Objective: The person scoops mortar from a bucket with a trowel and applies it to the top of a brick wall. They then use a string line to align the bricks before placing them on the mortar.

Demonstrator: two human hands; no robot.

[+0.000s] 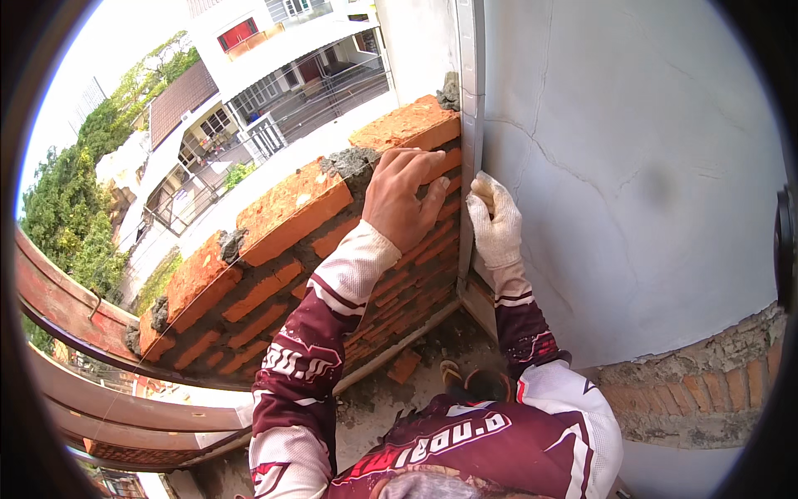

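Left hand [397, 204], bare: back of hand uppermost, fingers bent toward the top of the brick wall [353, 287], thumb held apart from them. Nothing seen in its hold; underside hidden, so cannot tell whether it grips or merely rests there. Right hand [499, 229], in a pale knitted glove: fingers curled, tips drawn in toward the thumb beside the grey metal strip [472, 91] — contact with the strip cannot be told, nor whether anything thin is pinched. Both forearms in maroon and white sleeves [303, 341]. Just beyond the left fingers, a lump of wet mortar [353, 162] sits in the gap between two orange bricks of the top row: the upper brick [405, 123], its far end near the strip, and the long brick [293, 208], lying down and to the left. A smaller mortar dab [233, 246] fills the next joint along. Wall runs diagonally from the strip to the lower left, its lower rows set in dark joints. Right of the strip, a large grey wall [632, 191], cracked; below it, a band of rough exposed brickwork [706, 389]. On the floor between the wall and the person, a loose brick piece [405, 366]. Far left, a reddish beam [75, 287]. Outside, over the brickwork — trees [71, 216] and a pale house [295, 71] with a railed front.
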